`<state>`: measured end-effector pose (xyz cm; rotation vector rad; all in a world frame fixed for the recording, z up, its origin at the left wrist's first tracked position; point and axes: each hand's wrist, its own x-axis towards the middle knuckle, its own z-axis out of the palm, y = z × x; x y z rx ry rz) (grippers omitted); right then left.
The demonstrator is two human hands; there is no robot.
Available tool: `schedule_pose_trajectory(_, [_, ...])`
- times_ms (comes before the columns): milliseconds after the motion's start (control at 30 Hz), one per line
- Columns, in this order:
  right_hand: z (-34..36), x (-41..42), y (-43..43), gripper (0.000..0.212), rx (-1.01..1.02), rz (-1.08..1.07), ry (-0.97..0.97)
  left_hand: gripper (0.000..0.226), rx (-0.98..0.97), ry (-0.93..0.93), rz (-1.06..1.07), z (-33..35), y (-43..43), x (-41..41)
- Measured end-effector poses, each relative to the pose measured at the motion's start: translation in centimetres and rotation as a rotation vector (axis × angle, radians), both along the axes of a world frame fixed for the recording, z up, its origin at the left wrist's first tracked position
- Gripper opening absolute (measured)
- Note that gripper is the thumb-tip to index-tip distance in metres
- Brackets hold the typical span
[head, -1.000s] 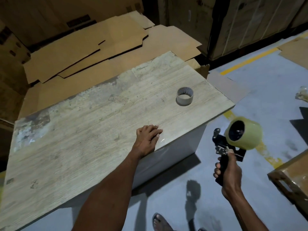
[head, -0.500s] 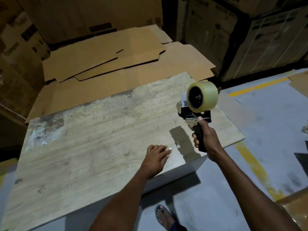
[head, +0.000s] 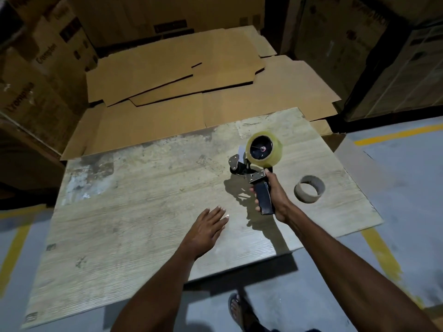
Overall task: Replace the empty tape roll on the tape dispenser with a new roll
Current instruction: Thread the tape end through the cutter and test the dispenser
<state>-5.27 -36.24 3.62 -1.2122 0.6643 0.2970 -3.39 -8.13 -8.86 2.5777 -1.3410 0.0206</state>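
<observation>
The tape dispenser [head: 255,179] has a dark pistol-grip handle, a bright metal plate above the grip and a black roller and guard at its front. A full roll of clear, yellowish tape [head: 275,154] sits on its black hub, glossy and fat, with the hub's face turned toward the camera. The right hand [head: 275,197] grips the handle, fingers wrapped round it and the thumb up near the metal plate, and holds the tool upright over the right half of the worn wooden tabletop [head: 119,224]. Its shadow falls on the boards just under it; whether the front end touches the wood cannot be told. The empty cardboard core [head: 309,189] stands on its rim on the table just right of that hand, apart from it. The left hand [head: 207,230] lies palm down on the table, fingers straight and close together, holding nothing.

Half a second ago the dispenser was lifted higher over the table's far right part and hid the core; a second ago it was out past the table's right edge, over the grey floor [head: 395,164]. The left hand was then at the near edge with bent fingers; now it rests farther in and flatter. Flattened cardboard sheets [head: 179,75] lie beyond the table as before
</observation>
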Motion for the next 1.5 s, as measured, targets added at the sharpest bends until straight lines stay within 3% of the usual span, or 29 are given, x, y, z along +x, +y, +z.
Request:
schedule_pose_trajectory(233, [-1.7, 2.2, 2.1, 0.08, 0.202, 0.015, 0.042, 0.047, 0.064, -0.02, 0.069, 0.0, 7.9, 1.1])
schedule_pose_trajectory(400, [-4.2, 3.7, 1.6, 0.081, 0.224, 0.035, 0.07, 0.048, 0.091, -0.018, 0.15, -0.5, 11.3, 0.5])
schedule_pose_trajectory(767, [-5.9, 6.7, 0.5, 0.073, 0.373, 0.019, 0.154, 0.049, 0.106, 0.046, 0.442, -0.3, 9.6, 2.9])
schedule_pose_trajectory(1000, [-6.6, 7.0, 1.4, 0.077, 0.161, -0.069, 0.188, 0.052, 0.151, 0.082, 0.513, -0.2, 8.3, 3.9])
schedule_pose_trajectory(1100, [-6.4, 6.6, 1.6, 0.084, -0.158, -0.084, 0.157, 0.054, 0.16, 0.089, 0.542, -0.1, 7.4, 4.0])
schedule_pose_trajectory(1233, [-5.8, 5.9, 1.4, 0.072, -0.541, -0.008, 0.15, 0.052, 0.147, 0.054, 0.557, 0.2, 6.8, 3.7])
schedule_pose_trajectory(1500, [-6.6, 4.7, 1.3, 0.07, -0.618, 0.024, 0.12, 0.06, 0.169, 0.025, 0.531, 0.4, 6.0, 3.1])
